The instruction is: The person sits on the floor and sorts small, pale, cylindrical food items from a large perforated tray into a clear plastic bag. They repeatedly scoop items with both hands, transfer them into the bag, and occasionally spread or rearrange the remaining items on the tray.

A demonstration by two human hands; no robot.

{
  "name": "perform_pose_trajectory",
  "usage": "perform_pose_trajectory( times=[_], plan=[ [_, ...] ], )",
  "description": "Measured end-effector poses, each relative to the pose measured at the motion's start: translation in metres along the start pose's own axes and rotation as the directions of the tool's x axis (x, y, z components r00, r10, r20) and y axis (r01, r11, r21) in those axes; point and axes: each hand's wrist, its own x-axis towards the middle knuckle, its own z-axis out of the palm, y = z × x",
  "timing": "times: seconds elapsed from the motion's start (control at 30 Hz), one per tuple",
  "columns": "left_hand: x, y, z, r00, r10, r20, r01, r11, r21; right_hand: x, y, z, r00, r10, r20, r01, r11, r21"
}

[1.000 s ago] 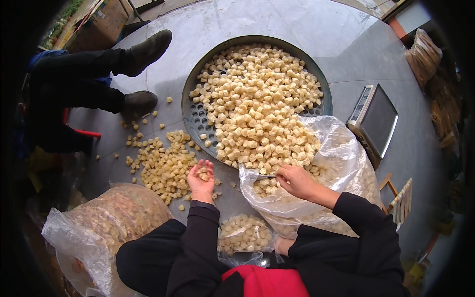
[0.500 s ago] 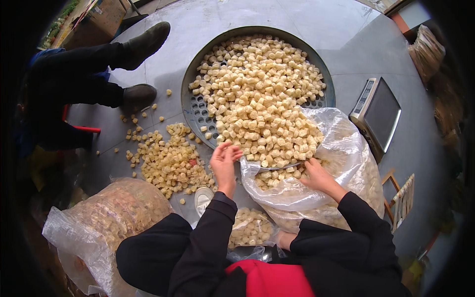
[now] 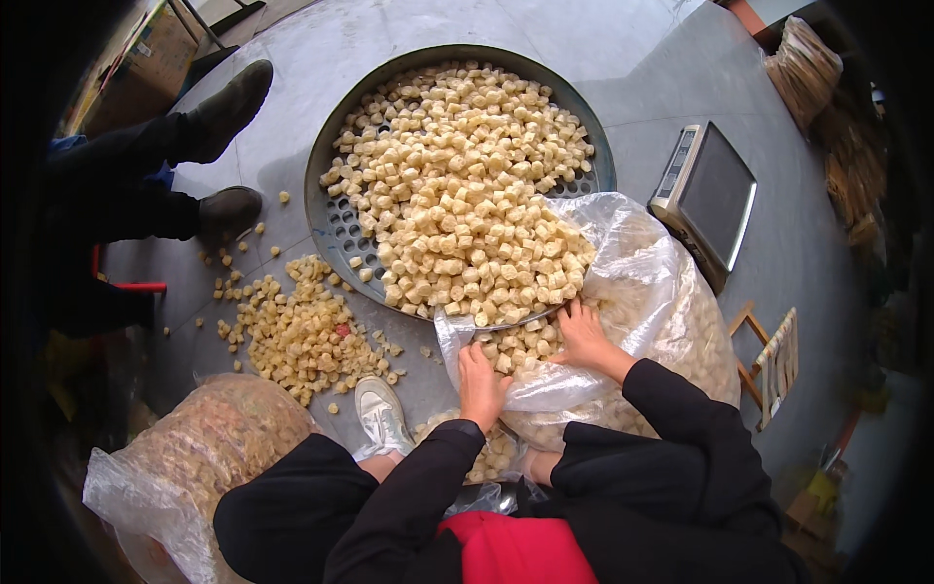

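Observation:
Pale yellow, short cylindrical pieces [image 3: 457, 195] are heaped on a round metal tray with holes [image 3: 347, 229]. The tray's near edge overlaps the mouth of a large clear plastic bag [image 3: 637, 229], which is full of the same pieces. At the left side of that mouth is my left hand [image 3: 480, 386], its thumb apart from the fingers, beside the bag's raised edge and the pieces. My right hand [image 3: 591, 343] rests on pieces inside the mouth, close under the tray rim, with fingers spread. Parts of the fingertips are hidden among pieces and plastic.
Loose pieces [image 3: 302, 331] lie on the floor at left, near another filled plastic bag [image 3: 229, 438]. A smaller filled bag [image 3: 491, 456] sits between my feet. To the right are a scale [image 3: 715, 200] and a folding stool [image 3: 775, 365]. Another person's shoes [image 3: 231, 209] show at upper left.
My left hand has come down from above the tray's near edge to the bag's left side. The right hand has shifted up toward the tray rim, fingers more spread. The whole view has shifted slightly.

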Motion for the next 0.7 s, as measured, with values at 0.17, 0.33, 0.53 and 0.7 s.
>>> perform_pose_trajectory(
  times=[0.17,0.33,0.53,0.7],
  plan=[
    [0.006,-0.003,0.014,0.998,-0.054,0.02,0.054,0.998,-0.015,0.003,0.007,0.0,0.996,-0.047,0.074,0.036,0.989,0.142],
    [0.016,-0.006,0.039,0.993,-0.104,-0.047,0.106,0.994,0.031,0.005,0.001,0.005,0.999,-0.036,-0.006,0.037,0.982,0.185],
    [0.023,-0.012,0.024,0.979,-0.201,0.028,0.201,0.948,-0.247,0.006,0.005,0.003,0.989,0.017,0.146,-0.058,0.957,0.284],
    [0.023,-0.017,0.041,0.966,-0.239,-0.093,0.211,0.946,-0.246,0.004,-0.004,0.016,0.998,0.014,0.053,-0.032,0.939,0.343]
  ],
)
